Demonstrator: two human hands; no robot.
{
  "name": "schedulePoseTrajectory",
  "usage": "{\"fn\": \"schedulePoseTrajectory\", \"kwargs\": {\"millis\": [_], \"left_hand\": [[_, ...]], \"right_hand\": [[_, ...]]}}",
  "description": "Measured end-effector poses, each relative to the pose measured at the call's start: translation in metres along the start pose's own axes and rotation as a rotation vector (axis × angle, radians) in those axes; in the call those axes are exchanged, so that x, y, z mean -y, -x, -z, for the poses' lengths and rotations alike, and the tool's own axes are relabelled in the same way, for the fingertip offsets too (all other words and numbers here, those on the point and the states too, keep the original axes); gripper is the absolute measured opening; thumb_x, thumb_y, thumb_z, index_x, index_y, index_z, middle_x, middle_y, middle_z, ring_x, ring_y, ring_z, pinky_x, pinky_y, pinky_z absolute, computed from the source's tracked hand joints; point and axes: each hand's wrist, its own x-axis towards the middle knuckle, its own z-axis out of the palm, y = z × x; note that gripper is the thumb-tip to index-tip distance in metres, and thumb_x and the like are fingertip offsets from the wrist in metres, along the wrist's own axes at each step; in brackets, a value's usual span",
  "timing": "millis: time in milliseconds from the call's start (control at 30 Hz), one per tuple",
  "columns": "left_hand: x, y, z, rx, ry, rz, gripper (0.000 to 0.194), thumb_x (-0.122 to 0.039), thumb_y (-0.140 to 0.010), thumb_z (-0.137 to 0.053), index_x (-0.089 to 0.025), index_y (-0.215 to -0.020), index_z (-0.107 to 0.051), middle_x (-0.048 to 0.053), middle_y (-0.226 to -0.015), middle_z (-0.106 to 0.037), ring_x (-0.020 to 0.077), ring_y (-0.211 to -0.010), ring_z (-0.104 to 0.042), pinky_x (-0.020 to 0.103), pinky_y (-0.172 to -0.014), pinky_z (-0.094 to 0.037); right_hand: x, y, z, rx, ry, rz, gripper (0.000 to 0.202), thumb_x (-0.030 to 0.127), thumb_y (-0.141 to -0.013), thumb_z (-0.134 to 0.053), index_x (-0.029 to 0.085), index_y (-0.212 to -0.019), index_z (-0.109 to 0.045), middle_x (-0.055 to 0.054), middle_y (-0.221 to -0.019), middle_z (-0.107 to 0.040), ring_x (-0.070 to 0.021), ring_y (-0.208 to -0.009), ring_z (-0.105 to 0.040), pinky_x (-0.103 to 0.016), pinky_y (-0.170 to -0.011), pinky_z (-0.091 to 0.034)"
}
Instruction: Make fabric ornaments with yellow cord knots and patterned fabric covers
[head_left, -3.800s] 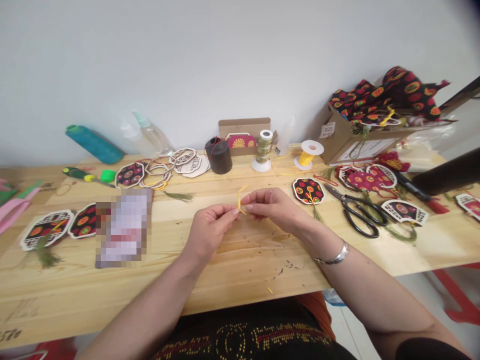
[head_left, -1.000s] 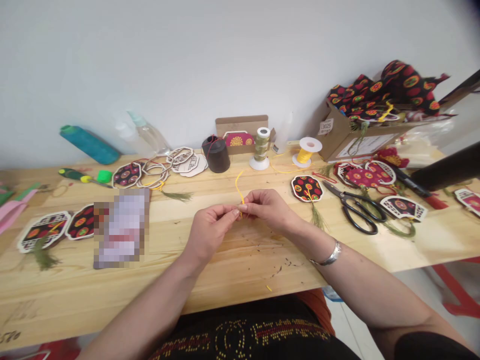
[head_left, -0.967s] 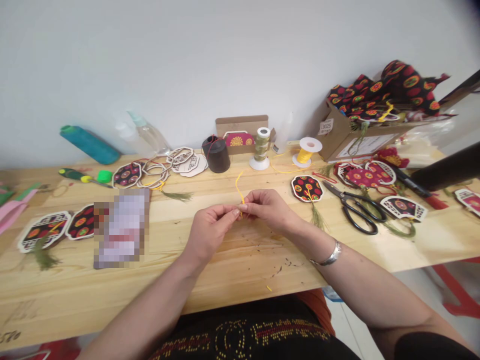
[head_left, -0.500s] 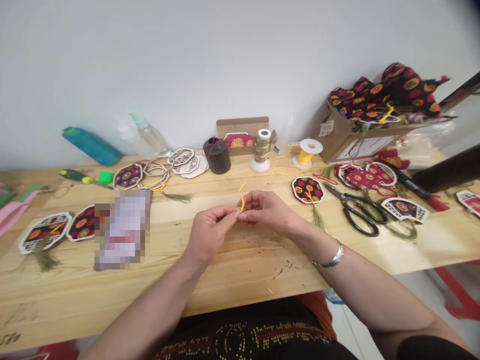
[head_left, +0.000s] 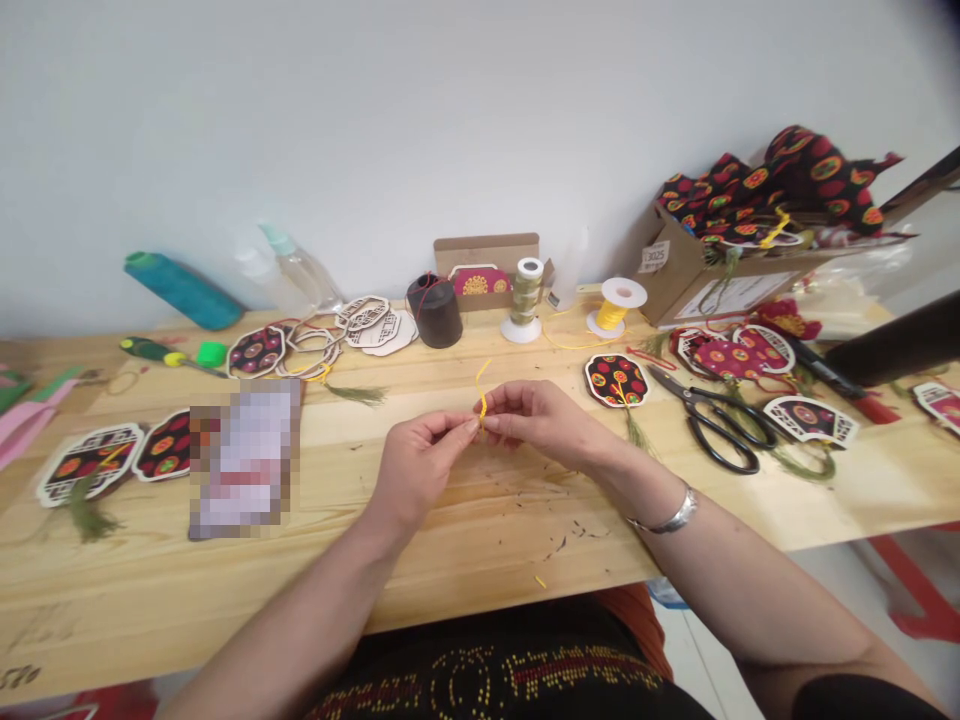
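The pale wooden worktop [head_left: 135, 600] has its front edge nearest, with dark thin scraps [head_left: 557, 546] and open wood before the slim yellow cord [head_left: 483, 404]. The left hand [head_left: 424, 452] pinches that cord; the right hand [head_left: 536, 422] curls around it, grip unclear. Black-handled metal scissors [head_left: 696, 402] lie right of the cord; behind, grey wall [head_left: 375, 120].

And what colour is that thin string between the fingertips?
The thin string is bright yellow; it shows best in the head view.
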Motion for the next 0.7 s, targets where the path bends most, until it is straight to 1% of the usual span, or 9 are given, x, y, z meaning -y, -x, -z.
{"fn": "schedulePoseTrajectory", "kwargs": {"millis": [100, 300, 467, 533, 567, 633, 700], "left_hand": [[0.0007, -0.0003, -0.0003, -0.011, -0.003, -0.012, 0.015, -0.031, -0.071, -0.069, -0.018, -0.071, -0.075, 0.002, -0.062, -0.07, 0.0156, -0.06, -0.061, 0.026, -0.057, -0.047], [0.0007, 0.0, -0.0001, -0.006, -0.015, 0.014, 0.012, -0.028, -0.071, -0.069, -0.019, -0.074, -0.076, 0.001, -0.064, -0.071, 0.0147, -0.06, -0.061, 0.025, -0.056, -0.046], [0.0033, -0.0009, 0.0008, -0.022, 0.0, 0.016, 0.014, -0.031, -0.07, -0.072, -0.018, -0.071, -0.075, 0.002, -0.065, -0.072, 0.0142, -0.059, -0.06, 0.025, -0.057, -0.046], [0.0031, -0.0014, 0.0009, -0.02, 0.009, 0.018, 0.014, -0.031, -0.07, -0.072, -0.018, -0.071, -0.074, 0.001, -0.065, -0.071, 0.014, -0.059, -0.059, 0.025, -0.057, -0.046], [0.0027, -0.0015, 0.0009, -0.011, 0.012, 0.016, 0.013, -0.031, -0.07, -0.071, -0.018, -0.072, -0.075, 0.001, -0.064, -0.071, 0.014, -0.058, -0.059, 0.025, -0.057, -0.046], [0.0013, -0.0015, 0.0006, 0.014, 0.014, 0.009, 0.013, -0.029, -0.071, -0.069, -0.019, -0.074, -0.075, 0.001, -0.063, -0.07, 0.014, -0.058, -0.059, 0.026, -0.057, -0.046], [0.0, -0.0012, 0.0003, 0.024, 0.006, 0.007, 0.012, -0.027, -0.071, -0.068, -0.019, -0.075, -0.076, 0.0, -0.059, -0.069, 0.0141, -0.057, -0.059, 0.026, -0.057, -0.046]], "right_hand": [[-0.0007, -0.0001, -0.0018, 0.025, -0.05, -0.006, 0.013, 0.018, -0.073, -0.067, 0.014, -0.084, -0.062, 0.001, -0.07, -0.062, -0.0082, -0.063, -0.056, -0.02, -0.055, -0.046], [-0.0032, -0.0014, -0.0015, 0.024, -0.081, -0.046, 0.013, 0.012, -0.071, -0.066, 0.013, -0.083, -0.062, 0.002, -0.064, -0.06, -0.0065, -0.056, -0.053, -0.02, -0.055, -0.044], [-0.0016, -0.0005, 0.0036, -0.036, -0.068, -0.023, 0.018, 0.012, -0.068, -0.068, 0.013, -0.085, -0.063, 0.003, -0.063, -0.059, -0.0062, -0.054, -0.051, -0.02, -0.053, -0.043], [0.0006, 0.0009, 0.0045, -0.036, -0.042, -0.033, 0.017, 0.017, -0.069, -0.07, 0.013, -0.085, -0.064, 0.002, -0.064, -0.06, -0.0068, -0.055, -0.053, -0.02, -0.053, -0.044], [0.0017, 0.0015, 0.0043, -0.019, -0.029, -0.044, 0.017, 0.022, -0.071, -0.07, 0.013, -0.084, -0.064, 0.001, -0.065, -0.061, -0.0076, -0.057, -0.055, -0.021, -0.054, -0.045], [0.0027, 0.0021, 0.0031, 0.022, -0.016, -0.061, 0.022, 0.033, -0.072, -0.071, 0.013, -0.078, -0.066, -0.002, -0.069, -0.064, -0.0093, -0.061, -0.058, -0.022, -0.056, -0.047], [0.0012, 0.0009, 0.0018, 0.021, -0.033, -0.065, 0.029, 0.039, -0.068, -0.075, 0.012, -0.073, -0.066, -0.002, -0.066, -0.064, -0.0091, -0.059, -0.058, -0.022, -0.055, -0.047]]}}
